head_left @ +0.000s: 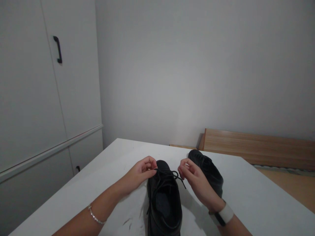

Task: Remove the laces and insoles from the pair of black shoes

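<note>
A black lace-up shoe (164, 200) lies on the white table (258, 203), toe pointing away from me. My left hand (140, 173) sits at the shoe's left, its fingers pinched on a black lace (169, 174) that runs across the tongue. My right hand (194, 178) hovers at the shoe's right with fingertips pinched together near the other lace end; whether it grips the lace I cannot make out. A second black shoe (209, 168) rests behind my right hand.
White cabinet doors with a black handle (58, 49) stand on the left. A wooden board (258, 147) leans low against the grey wall beyond the table's far edge. The left wrist wears a thin bracelet, the right a watch band.
</note>
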The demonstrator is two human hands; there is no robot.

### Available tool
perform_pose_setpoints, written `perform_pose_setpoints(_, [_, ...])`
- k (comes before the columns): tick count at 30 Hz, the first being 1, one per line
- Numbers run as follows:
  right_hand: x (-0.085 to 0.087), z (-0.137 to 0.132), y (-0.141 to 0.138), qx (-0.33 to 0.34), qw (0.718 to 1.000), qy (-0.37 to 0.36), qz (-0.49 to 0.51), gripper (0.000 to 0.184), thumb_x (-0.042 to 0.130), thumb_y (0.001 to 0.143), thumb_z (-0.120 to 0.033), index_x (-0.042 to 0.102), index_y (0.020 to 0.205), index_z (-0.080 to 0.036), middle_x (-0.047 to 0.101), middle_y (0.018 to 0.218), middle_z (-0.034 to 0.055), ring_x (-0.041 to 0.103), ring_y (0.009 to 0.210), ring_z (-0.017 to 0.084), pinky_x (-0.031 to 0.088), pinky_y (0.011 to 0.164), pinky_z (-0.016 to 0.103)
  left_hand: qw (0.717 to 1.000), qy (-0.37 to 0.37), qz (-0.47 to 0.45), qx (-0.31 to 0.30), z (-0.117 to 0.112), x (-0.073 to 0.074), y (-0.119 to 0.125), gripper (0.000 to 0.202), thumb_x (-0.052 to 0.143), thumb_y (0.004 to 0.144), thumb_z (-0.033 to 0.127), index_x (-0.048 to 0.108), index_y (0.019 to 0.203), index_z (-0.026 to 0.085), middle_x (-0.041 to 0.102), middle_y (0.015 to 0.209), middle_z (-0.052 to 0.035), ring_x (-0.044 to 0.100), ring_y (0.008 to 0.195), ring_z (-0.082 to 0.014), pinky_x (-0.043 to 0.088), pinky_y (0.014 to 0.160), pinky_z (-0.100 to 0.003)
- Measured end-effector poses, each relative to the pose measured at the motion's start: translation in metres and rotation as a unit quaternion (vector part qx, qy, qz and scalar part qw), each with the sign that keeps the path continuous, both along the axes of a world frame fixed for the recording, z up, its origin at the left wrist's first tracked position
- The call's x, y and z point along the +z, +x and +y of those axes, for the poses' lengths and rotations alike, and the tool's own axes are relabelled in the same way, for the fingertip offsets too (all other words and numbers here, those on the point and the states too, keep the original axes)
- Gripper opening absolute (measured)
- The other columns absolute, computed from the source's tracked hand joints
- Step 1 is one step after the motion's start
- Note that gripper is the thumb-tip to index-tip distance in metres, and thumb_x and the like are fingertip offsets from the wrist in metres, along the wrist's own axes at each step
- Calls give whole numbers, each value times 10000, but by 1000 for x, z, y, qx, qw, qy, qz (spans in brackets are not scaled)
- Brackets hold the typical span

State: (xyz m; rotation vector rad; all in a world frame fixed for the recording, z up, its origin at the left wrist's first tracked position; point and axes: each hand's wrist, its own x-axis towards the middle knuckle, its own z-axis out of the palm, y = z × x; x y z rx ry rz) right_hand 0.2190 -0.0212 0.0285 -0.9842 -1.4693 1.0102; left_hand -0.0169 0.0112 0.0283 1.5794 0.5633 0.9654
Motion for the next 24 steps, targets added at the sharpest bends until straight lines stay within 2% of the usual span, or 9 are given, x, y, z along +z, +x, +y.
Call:
perform_pose_setpoints(3, [2,-1,4,7,1000,-20,10,306,658,852,-474,553,896,-190,517,684,-36,422,649,124,335,644,270,997,-46,-53,-19,-1,2,-1,225,696,802,245,512,904,165,581,835,-4,534,810,-138,371,752,-257])
perform_pose_setpoints(6, [2,-3,4,42,997,-61,-33,335,692,813,-480,604,903,-169,520,709,-23,438,659,132,338,636,276,992,-81,-98,-22,-2,4,-2,239,692,803,246,500,924,171,595,806,-9,575,769,-148,419,744,-279])
perform_pose_setpoints(8, [0,-3,3,80,992,-81,-52,330,692,807,-484,613,847,-166,513,702,-21,440,659,137,336,630,281,990,-90,-109,-5,-1,5,-3,238,691,803,248,500,927,179,568,760,12,552,667,-124,433,649,-258])
perform_pose_setpoints(11, [-2,-2,1,95,991,-83,-48,291,686,816,-447,610,776,-169,528,704,-15,458,684,144,342,652,286,990,-80,-110,30,2,4,-4,243,713,778,251,516,899,177,494,725,44,423,526,-62,328,474,-187])
perform_pose_setpoints(15, [-5,0,2,63,996,-68,-8,235,689,816,-388,622,767,-169,585,762,6,503,746,156,370,711,292,994,-35,-84,61,7,2,-4,254,718,777,306,539,890,166,469,760,48,285,456,-18,182,397,-170])
perform_pose_setpoints(19, [-5,2,1,34,997,-50,41,277,678,833,-437,596,772,-180,588,698,-8,520,701,145,382,706,284,995,16,-37,94,6,3,-6,248,681,810,355,545,883,162,406,642,75,249,438,-28,150,394,-176])
perform_pose_setpoints(22, [-5,3,2,-9,997,-41,63,327,695,811,-491,582,806,-184,538,597,-39,482,595,124,363,613,259,991,55,-20,120,4,7,-7,257,682,814,369,556,863,151,438,640,61,286,460,-37,180,407,-175])
perform_pose_setpoints(24, [-3,4,3,-61,996,-20,58,353,707,794,-513,586,834,-185,461,552,-68,388,516,99,288,514,237,991,58,-22,116,3,8,-7,278,684,817,390,560,868,146,492,670,40,297,461,-36,184,407,-177])
